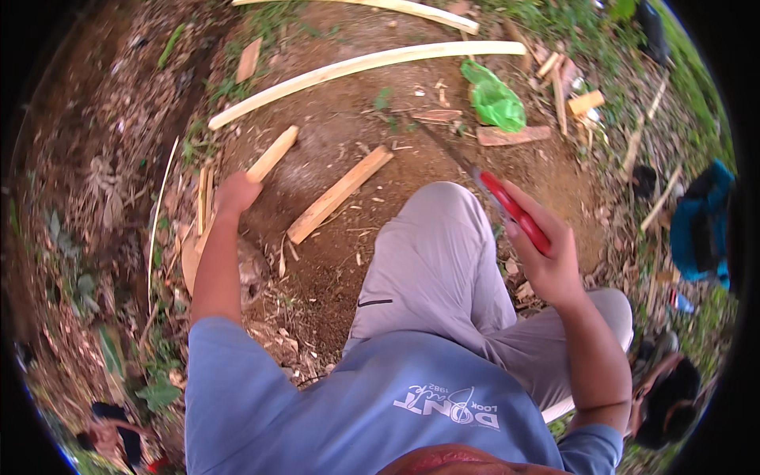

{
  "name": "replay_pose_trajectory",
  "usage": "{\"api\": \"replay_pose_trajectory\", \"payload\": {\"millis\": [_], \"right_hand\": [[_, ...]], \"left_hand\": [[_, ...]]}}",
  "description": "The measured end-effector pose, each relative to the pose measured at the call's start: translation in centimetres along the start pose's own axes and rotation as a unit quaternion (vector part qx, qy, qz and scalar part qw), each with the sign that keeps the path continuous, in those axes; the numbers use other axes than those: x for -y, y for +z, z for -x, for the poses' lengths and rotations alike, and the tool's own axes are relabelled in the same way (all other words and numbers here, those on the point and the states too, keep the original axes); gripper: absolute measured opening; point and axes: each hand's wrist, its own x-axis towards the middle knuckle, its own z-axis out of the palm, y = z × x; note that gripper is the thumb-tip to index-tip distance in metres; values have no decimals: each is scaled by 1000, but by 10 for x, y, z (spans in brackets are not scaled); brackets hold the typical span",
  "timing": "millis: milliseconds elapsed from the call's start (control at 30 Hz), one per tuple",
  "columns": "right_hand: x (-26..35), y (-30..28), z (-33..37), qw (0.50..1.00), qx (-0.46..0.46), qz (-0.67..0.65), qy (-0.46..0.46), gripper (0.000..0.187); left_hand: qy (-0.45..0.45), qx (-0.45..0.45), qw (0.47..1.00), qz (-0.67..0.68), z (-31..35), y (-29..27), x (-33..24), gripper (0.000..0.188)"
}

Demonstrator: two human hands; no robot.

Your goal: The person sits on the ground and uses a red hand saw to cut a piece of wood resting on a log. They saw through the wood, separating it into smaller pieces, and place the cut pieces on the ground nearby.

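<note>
My left hand [237, 192] is wrapped round a short, pale wooden piece [275, 152], which points up and to the right, above a wood block [190, 257] partly hidden by my forearm. In my right hand [545, 252] is a knife with a red handle [518, 210]. Its long dark blade [451, 151] slants up and left over the soil; the blade is thin and blurred, so its edge does not show clearly. Between my hands, beyond my bent knee, a squared wooden stick [340, 194] lies on the ground, touched by neither hand.
Two long pale wood strips [364, 65] [380, 6] lie at the far side. A green plastic bag [495, 96] rests by a flat wood piece [514, 136]. A teal bag [703, 226] is at right. Other people [669, 400] [115, 434] show at both lower edges.
</note>
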Motion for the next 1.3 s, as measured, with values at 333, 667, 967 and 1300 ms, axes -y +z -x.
{"api": "replay_pose_trajectory", "payload": {"millis": [333, 667, 967, 1300], "right_hand": [[52, 37, -9, 991, 131, -18, -28, 55], [40, 150, -75, 959, 208, -191, 22, 49], [19, 236, -115, 914, 191, -353, 67, 46], [-1, 254, -125, 900, 212, -366, 107, 46]], "left_hand": [[-21, -8, 1000, -12, 28, -1, 6, 39], [-3, -9, 1000, 2, 16, 5, 19, 31], [-31, 24, 999, 29, 15, -1, 22, 36], [-29, 48, 997, 61, 20, -12, 19, 37]]}}
